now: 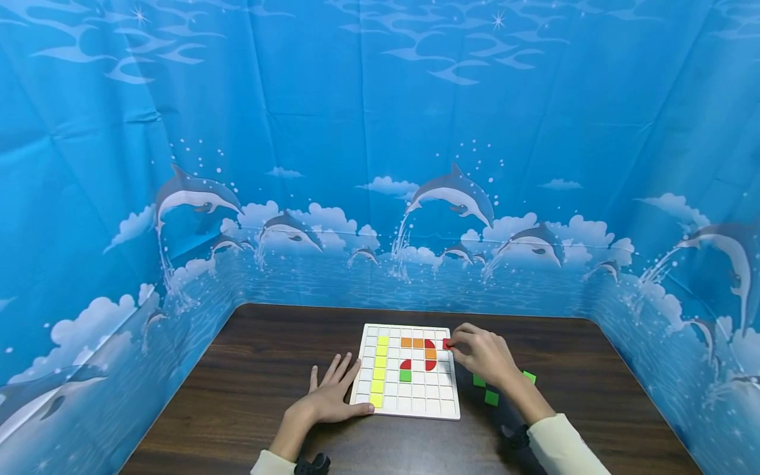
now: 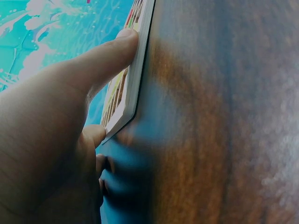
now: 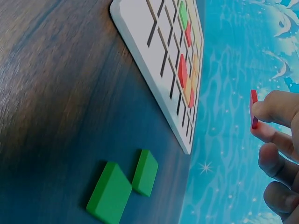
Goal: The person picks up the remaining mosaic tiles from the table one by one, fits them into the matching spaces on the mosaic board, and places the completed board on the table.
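A white grid board (image 1: 425, 408) lies on the dark wooden table. Yellow square tiles (image 1: 379, 361) run down a column near its left side. Orange tiles (image 1: 412, 343), red rounded tiles (image 1: 430, 365) and one green tile (image 1: 405, 375) sit in other cells. My left hand (image 1: 329, 398) rests at the board's left edge, fingers spread, its thumb on the near left corner. Between thumb and index finger, my right hand (image 1: 483, 356) pinches a red tile (image 3: 253, 109) above the board's upper right edge. The tile's full outline is partly hidden by the fingers.
Several loose green tiles (image 1: 491, 398) lie on the table (image 1: 249, 369) right of the board, partly beneath my right forearm. A blue curtain with dolphins (image 1: 368, 132) encloses the table at the back and sides. Dark straps (image 1: 313, 464) circle both wrists.
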{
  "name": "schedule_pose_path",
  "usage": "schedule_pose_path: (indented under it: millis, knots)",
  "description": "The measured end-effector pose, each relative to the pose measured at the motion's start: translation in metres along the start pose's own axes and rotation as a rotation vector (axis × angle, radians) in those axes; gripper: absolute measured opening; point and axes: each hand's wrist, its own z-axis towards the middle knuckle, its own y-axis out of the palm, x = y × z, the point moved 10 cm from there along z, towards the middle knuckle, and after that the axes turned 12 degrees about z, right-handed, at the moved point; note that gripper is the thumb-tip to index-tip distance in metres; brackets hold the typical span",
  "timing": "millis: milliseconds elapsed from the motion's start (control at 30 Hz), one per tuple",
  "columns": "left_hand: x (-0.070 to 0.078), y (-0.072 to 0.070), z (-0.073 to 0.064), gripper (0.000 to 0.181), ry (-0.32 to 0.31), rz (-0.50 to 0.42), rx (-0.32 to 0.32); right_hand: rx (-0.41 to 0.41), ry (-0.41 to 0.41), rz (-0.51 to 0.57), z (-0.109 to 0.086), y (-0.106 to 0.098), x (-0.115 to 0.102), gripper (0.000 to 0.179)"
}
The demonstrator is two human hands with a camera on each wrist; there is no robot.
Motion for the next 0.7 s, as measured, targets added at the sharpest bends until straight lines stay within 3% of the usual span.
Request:
schedule_pose_path:
  millis: [467,700]
  knots:
    - [0.004,-0.004,-0.002,0.116,0.014,0.004,0.010,-0.036,-0.030,0.019,0.008,0.016,-0.014,0.009]
    - [0.005,-0.006,-0.002,0.113,-0.032,0.028,-0.030,-0.055,-0.029,0.019,0.010,0.025,-0.019,0.009]
